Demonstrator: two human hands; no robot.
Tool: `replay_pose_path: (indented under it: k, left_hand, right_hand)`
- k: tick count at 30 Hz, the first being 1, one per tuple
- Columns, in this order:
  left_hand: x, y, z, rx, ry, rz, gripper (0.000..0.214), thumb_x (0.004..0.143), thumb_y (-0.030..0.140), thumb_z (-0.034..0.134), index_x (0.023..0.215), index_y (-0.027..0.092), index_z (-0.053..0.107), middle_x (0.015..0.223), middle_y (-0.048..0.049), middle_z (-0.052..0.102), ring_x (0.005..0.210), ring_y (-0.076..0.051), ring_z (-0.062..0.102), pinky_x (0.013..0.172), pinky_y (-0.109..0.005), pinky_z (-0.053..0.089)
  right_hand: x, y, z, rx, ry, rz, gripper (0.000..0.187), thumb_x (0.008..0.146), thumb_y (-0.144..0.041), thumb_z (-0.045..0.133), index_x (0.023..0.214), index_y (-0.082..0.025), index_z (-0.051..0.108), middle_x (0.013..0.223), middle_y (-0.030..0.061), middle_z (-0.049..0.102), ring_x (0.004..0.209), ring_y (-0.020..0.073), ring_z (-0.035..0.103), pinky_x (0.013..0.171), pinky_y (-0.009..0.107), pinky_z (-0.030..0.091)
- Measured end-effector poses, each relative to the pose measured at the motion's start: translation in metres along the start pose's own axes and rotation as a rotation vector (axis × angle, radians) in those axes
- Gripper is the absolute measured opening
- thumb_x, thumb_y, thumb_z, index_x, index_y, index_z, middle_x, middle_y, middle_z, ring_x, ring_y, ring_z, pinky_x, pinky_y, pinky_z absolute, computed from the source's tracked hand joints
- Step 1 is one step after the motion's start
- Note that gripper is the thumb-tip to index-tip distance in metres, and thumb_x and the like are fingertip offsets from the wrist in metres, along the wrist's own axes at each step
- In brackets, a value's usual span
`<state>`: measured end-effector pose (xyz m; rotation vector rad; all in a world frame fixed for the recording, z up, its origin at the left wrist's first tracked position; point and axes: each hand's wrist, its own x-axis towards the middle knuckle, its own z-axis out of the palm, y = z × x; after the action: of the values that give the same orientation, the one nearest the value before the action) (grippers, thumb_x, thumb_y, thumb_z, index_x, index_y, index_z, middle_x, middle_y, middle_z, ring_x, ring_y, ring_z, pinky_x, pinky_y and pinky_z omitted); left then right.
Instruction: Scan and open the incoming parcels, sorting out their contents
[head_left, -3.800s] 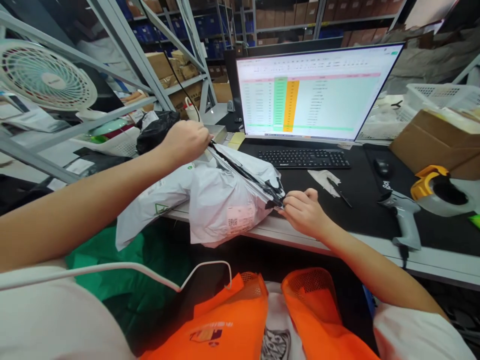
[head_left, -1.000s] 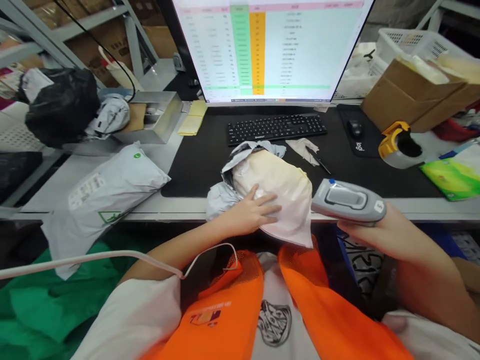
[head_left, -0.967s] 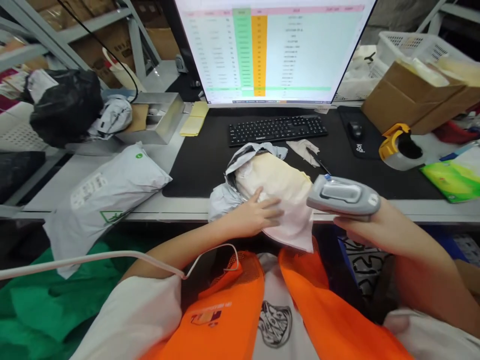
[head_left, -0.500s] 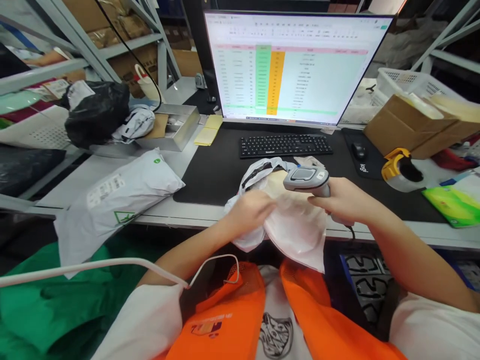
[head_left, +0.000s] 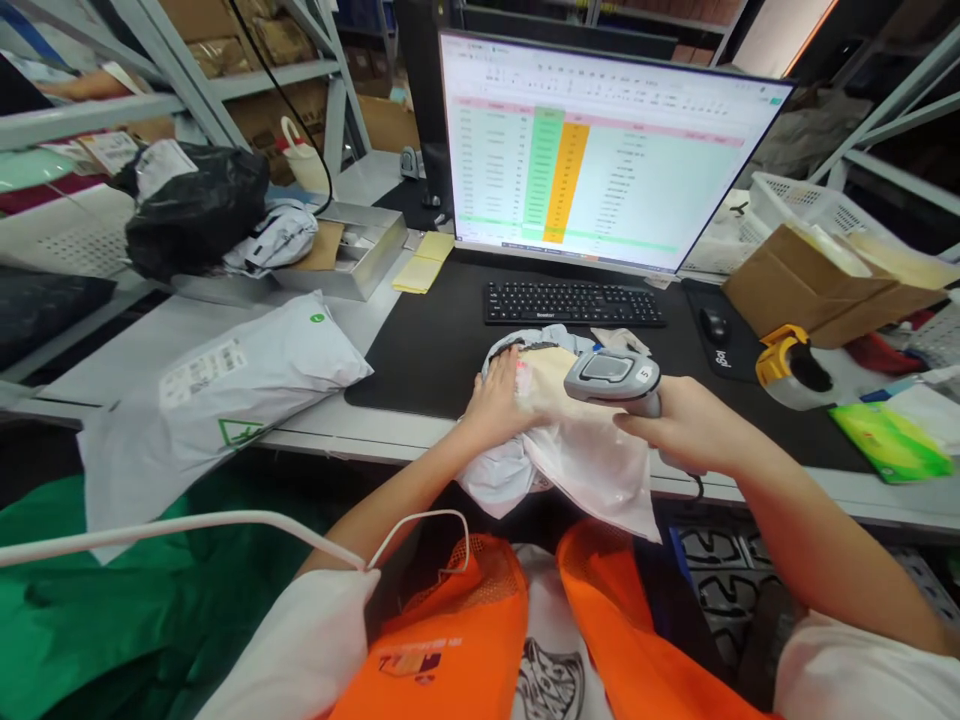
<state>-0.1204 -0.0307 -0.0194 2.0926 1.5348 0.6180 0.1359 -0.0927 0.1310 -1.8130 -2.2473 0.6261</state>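
Note:
My right hand (head_left: 679, 425) is wrapped round the handle of a grey barcode scanner (head_left: 611, 375), marked with a 5, its head pointing left. Below the scanner a cream and white plastic bag (head_left: 592, 455) hangs partly over the desk's front edge. My left hand (head_left: 499, 405) lies on this bag and the crumpled white-grey bag (head_left: 491, 485) under it, fingers stretched out. A small reddish patch shows beside my left fingertips; whether it is print or light I cannot tell.
A white mailing bag (head_left: 247, 370) with a label overhangs the desk edge on the left. Behind are a keyboard (head_left: 574, 303) and a monitor (head_left: 660, 170). On the right sit a mouse (head_left: 714, 325), a yellow tape dispenser (head_left: 787, 360), a cardboard box (head_left: 799, 285) and a green packet (head_left: 892, 443).
My left hand has moved up and its fingers have spread over the bag. The scanner has stayed nearly in place in my right hand. The view has shifted slightly.

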Motion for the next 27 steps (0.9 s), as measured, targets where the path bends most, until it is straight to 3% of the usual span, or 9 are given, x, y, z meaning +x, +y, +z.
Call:
replay_pose_path:
  k: [3,8,10,13,16,18,23,27]
  left_hand:
    - [-0.001,-0.018,0.008,-0.102,0.069,0.063,0.109,0.085,0.050,0.077,0.171,0.017,0.019,0.173,-0.0220,0.032,0.162,-0.037,0.030,0.131,-0.058,0.027]
    - [0.007,-0.033,0.016,-0.192,0.174,0.007,0.073,0.095,0.034,0.065,0.162,0.014,0.042,0.163,-0.0221,0.049,0.151,-0.035,0.048,0.126,-0.058,0.037]
    - [0.009,-0.029,0.015,-0.148,0.126,-0.021,0.073,0.094,0.035,0.069,0.160,0.019,0.046,0.165,-0.0198,0.047,0.153,-0.036,0.045,0.124,-0.062,0.037]
    - [0.008,-0.020,0.011,-0.039,0.001,-0.017,0.075,0.095,0.042,0.071,0.164,0.027,0.044,0.174,-0.0168,0.033,0.161,-0.037,0.029,0.126,-0.070,0.026]
    - [0.003,-0.013,0.011,0.079,-0.095,0.035,0.059,0.106,0.046,0.056,0.162,0.033,0.047,0.179,-0.0163,0.018,0.166,-0.039,0.015,0.122,-0.082,0.013]
    - [0.000,-0.011,0.012,0.141,-0.143,0.086,0.053,0.109,0.048,0.047,0.161,0.036,0.049,0.180,-0.0152,0.012,0.166,-0.041,0.011,0.119,-0.085,0.012]
    - [-0.003,-0.008,0.012,0.235,-0.173,0.150,0.056,0.109,0.055,0.043,0.164,0.040,0.044,0.180,-0.0147,0.014,0.165,-0.043,0.014,0.118,-0.087,0.012]
    - [-0.005,-0.006,0.013,0.310,-0.129,0.203,0.058,0.108,0.059,0.044,0.162,0.039,0.048,0.177,-0.0182,0.022,0.162,-0.046,0.022,0.116,-0.089,0.012]
  right_hand:
    - [-0.011,0.011,0.001,0.103,0.041,0.037,0.034,0.083,-0.038,0.071,0.112,-0.022,0.079,0.109,0.0066,0.080,0.101,0.0323,0.076,0.084,0.037,0.059]
    - [-0.033,0.036,0.011,0.211,0.056,0.186,0.036,0.087,-0.044,0.068,0.109,-0.017,0.079,0.076,0.0050,0.077,0.072,0.0311,0.075,0.069,0.040,0.061]
    - [-0.040,0.037,0.017,0.221,0.062,0.142,0.035,0.088,-0.044,0.068,0.109,-0.019,0.080,0.080,0.0052,0.078,0.077,0.0325,0.076,0.071,0.041,0.062]
    - [-0.049,0.030,0.023,0.194,0.075,0.043,0.037,0.088,-0.044,0.069,0.116,-0.022,0.079,0.107,0.0068,0.081,0.100,0.0356,0.076,0.082,0.042,0.063]
    - [-0.053,0.023,0.026,0.111,0.079,0.030,0.036,0.091,-0.044,0.067,0.120,-0.025,0.077,0.118,0.0074,0.079,0.109,0.0362,0.074,0.087,0.043,0.061]
    - [-0.052,0.022,0.026,0.068,0.065,0.042,0.035,0.091,-0.043,0.065,0.119,-0.026,0.076,0.118,0.0071,0.079,0.108,0.0358,0.074,0.086,0.042,0.060]
    - [-0.044,0.018,0.026,-0.019,0.066,0.067,0.035,0.090,-0.043,0.064,0.116,-0.024,0.076,0.109,0.0077,0.080,0.100,0.0356,0.076,0.078,0.038,0.057]
    - [-0.034,0.008,0.022,-0.069,0.059,0.029,0.032,0.090,-0.046,0.063,0.109,-0.025,0.077,0.106,0.0070,0.081,0.099,0.0351,0.076,0.077,0.037,0.054]
